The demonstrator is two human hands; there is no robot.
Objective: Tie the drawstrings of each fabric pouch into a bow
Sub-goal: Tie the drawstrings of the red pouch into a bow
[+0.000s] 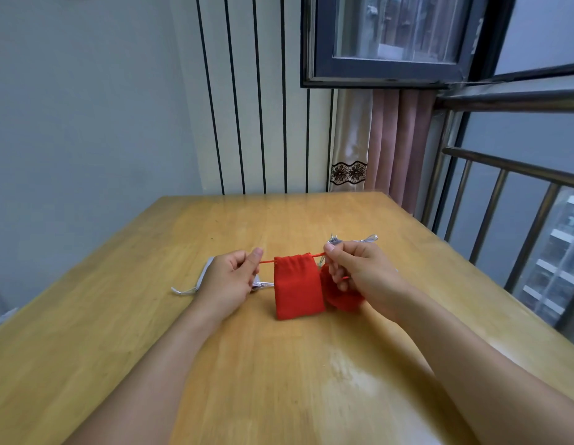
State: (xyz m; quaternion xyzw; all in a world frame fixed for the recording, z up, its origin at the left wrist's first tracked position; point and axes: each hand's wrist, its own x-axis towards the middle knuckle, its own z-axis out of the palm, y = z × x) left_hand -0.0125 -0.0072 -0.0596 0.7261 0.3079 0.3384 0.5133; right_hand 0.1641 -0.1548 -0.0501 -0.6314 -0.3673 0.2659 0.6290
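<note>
Red pouch (298,288) between both hands' fingers (254,255), drawstrings (267,261) pinched.

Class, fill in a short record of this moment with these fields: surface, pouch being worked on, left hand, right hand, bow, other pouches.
surface: wooden table
pouch being worked on: red pouch, top gathered
left hand: pinches red drawstring
right hand: pinches the drawstring's other end
bow: not yet tied
other pouches: second red pouch under right hand; grey pouch behind left hand; silver-grey pouch behind right hand
</note>
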